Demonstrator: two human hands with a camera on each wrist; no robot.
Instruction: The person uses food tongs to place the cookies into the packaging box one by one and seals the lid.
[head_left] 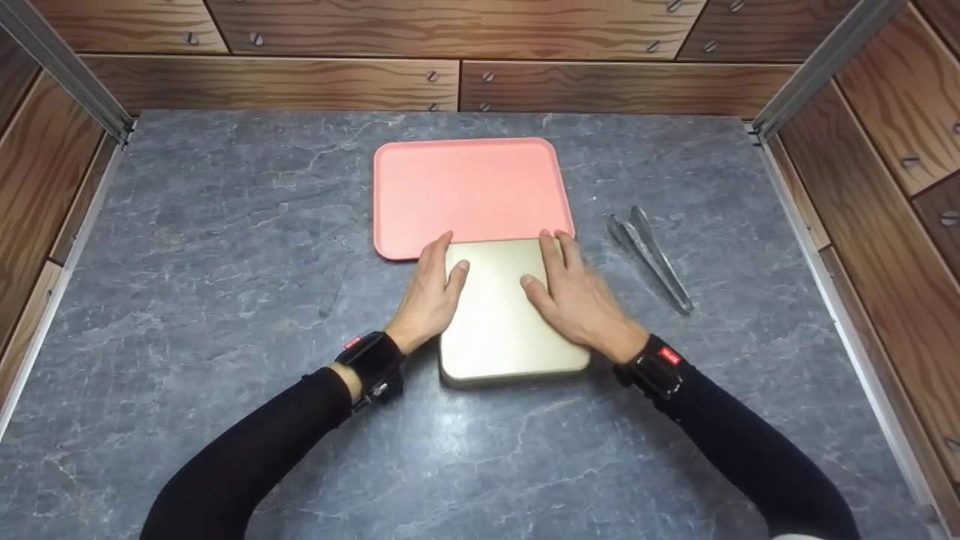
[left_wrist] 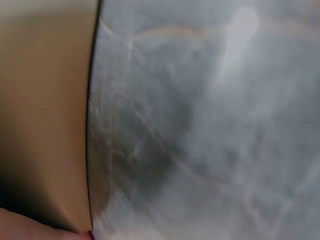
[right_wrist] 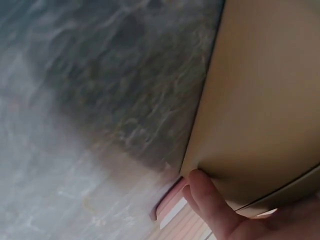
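Observation:
A gold rectangular tin (head_left: pixel 499 322) with rounded corners lies lid up in the head view, overlapping the near edge of a pink tray (head_left: pixel 472 191). My left hand (head_left: pixel 433 296) grips its left side, the thumb on the lid and the fingers along the far left edge. On the opposite side my right hand (head_left: pixel 581 304) holds it the same way, thumb on top. The tin's smooth side (right_wrist: pixel 260 100) fills much of the right wrist view, with fingertips pressed on it and a seam below. In the left wrist view the tin (left_wrist: pixel 45 110) stands at the left border.
Metal tongs (head_left: pixel 651 259) lie on the grey marbled table (head_left: pixel 225 262), to the right of the tray and tin. Wood-patterned panels (head_left: pixel 337 82) close off the back and both sides. Metal posts (head_left: pixel 817 67) rise at the rear corners.

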